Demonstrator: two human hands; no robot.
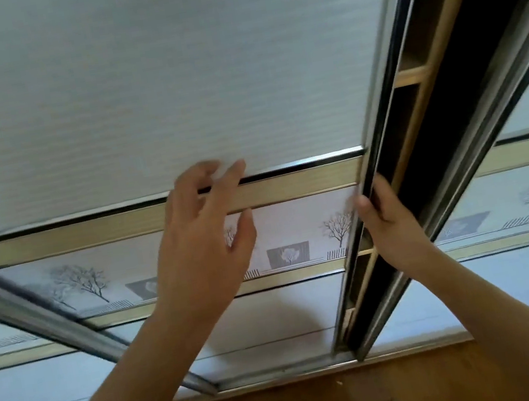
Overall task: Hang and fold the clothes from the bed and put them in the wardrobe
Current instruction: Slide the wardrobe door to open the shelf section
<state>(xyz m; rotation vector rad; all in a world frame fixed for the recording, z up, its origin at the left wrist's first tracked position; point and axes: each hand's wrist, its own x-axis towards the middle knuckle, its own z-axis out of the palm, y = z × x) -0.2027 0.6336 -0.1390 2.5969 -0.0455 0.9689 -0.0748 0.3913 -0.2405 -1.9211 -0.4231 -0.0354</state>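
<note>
Left hand (200, 241) spreads relaxed fingers at the wardrobe door (136, 99); right hand (389, 222) grips its edge.

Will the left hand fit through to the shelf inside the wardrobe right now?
Probably not yet. The left hand is spread over the sliding door, and the gap showing the shelf looks narrow. The right hand grips that door's edge, so sliding it wider should clear the way.
</note>
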